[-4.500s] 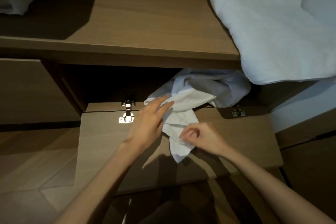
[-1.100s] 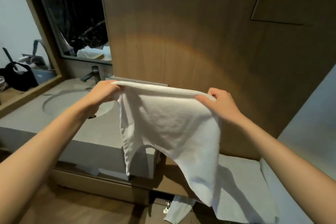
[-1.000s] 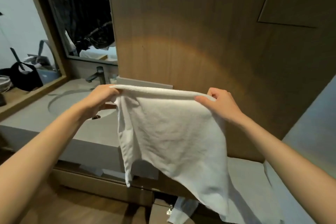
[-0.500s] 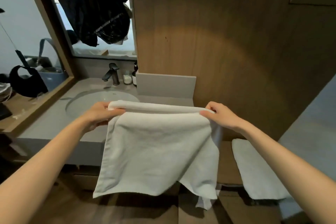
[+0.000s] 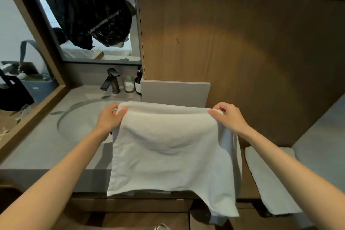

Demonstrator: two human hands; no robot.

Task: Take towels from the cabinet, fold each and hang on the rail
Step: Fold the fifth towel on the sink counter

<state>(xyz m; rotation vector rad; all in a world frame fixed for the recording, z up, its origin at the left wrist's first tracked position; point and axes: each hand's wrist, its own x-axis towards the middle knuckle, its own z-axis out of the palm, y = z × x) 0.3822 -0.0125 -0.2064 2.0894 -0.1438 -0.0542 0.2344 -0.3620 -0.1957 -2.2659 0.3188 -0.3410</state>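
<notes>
- One blue-grey bin [image 5: 38, 87], far left, holds mixed items too small to make out; a black bag [image 5: 13, 93] sits just in front of it.
- Grey counter [image 5: 37, 151]: round sink basin [image 5: 80, 117] sunk into it, with a bare stretch of counter at the near left.
- Dark faucet [image 5: 110, 81] behind the basin; beside it stand a glass jar [image 5: 129, 84] with white contents and a dark bottle [image 5: 138, 82].
- Left hand [image 5: 110, 117]: thumb on the near face and fingers behind, pinching the towel's upper left corner.
- White towel [image 5: 168, 151]: held in the air in front of the counter's right end. The top edge runs level from left to right and the cloth hangs straight down. It appears doubled, with a back layer showing at the right. The lower right corner hangs below the lower left.
- Grey upstand [image 5: 175, 91]: behind the towel's top edge, against the wood panel [image 5: 242, 43].
- Right hand [image 5: 230, 117]: fingers clamped on the upper right corner.
- Second towel [image 5: 268, 179]: lies flat on a lower surface at right, its long axis running from far to near, apart from the held one.
</notes>
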